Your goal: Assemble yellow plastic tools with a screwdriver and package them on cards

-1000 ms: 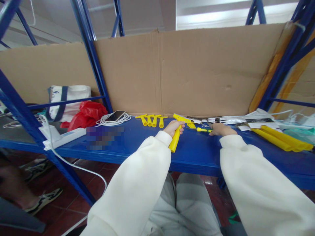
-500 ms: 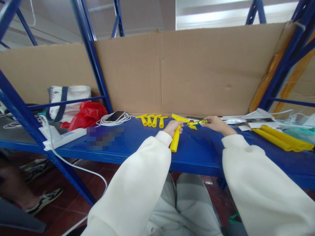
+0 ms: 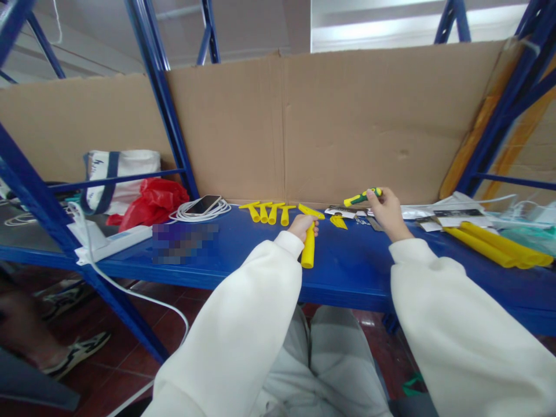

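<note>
My left hand is closed round the upper part of a yellow T-shaped tool with a tubular handle. The tool's flat yellow head shows beyond my fingers. In my right hand is a green-and-yellow screwdriver, raised above the shelf with its handle pinched between the fingers; I cannot make out its shaft. Below it lie small yellow pieces, small metal bits and a grey flat piece. Several similar yellow T-shaped tools stand in a row left of my left hand.
Yellow tubes and white packaging lie at the right. To the left are a phone on a coiled white cable, a red plastic bag and a power strip. A cardboard wall backs the blue shelf.
My right hand has lifted the screwdriver up and away from the yellow tool's head. My left hand keeps its hold, the tool turned slightly more upright.
</note>
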The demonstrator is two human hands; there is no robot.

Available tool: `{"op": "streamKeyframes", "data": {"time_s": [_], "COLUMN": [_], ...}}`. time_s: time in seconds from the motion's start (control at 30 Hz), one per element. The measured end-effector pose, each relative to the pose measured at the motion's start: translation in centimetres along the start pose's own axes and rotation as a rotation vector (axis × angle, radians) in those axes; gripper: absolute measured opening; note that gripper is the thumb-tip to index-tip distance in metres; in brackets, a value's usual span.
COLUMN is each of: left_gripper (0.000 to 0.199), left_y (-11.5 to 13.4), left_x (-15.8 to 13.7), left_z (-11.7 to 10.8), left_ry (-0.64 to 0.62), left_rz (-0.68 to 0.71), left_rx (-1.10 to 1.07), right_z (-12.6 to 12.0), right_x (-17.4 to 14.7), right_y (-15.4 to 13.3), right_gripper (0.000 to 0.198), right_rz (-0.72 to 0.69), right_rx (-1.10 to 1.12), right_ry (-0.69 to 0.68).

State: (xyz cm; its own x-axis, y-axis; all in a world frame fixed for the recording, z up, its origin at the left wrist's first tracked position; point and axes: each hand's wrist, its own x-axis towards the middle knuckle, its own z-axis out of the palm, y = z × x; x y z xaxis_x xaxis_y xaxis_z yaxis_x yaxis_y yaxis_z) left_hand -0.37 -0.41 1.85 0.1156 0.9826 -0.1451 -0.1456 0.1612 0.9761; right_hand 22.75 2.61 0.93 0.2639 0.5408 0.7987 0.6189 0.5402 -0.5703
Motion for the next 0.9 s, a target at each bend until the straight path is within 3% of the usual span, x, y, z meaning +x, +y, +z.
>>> {"op": "streamKeyframes", "data": {"time_s": [0.27, 0.53, 0.7, 0.9], "left_gripper": [0.021, 0.013, 0.018, 0.023], "left_y": [0.1, -0.1, -0.1, -0.1], "left_x": [-0.2, 0.3, 0.3, 0.3], "left_z": [0.0, -0.1, 0.0, 0.0], "left_ry": [-0.012, -0.02, -0.008, 0.006], "left_rz": [-0.014, -0.013, -0.003, 0.004], "left_rx": [0.0, -0.009, -0.019, -0.017], "right_z": [0.3, 0.6, 0.5, 0.3], "right_x": [-0.3, -0.4, -0.3, -0.4], "right_y": [-0.8, -1.1, -0.9, -1.5], "right_gripper": [0.042, 0.042, 0.04, 0.043], "right_rz": [0.028, 0.08, 0.037, 0.081], "right_rx": [0.219, 0.254, 0.244, 0.259], "right_ry": [-0.079, -0.102, -0.082, -0.109]}}
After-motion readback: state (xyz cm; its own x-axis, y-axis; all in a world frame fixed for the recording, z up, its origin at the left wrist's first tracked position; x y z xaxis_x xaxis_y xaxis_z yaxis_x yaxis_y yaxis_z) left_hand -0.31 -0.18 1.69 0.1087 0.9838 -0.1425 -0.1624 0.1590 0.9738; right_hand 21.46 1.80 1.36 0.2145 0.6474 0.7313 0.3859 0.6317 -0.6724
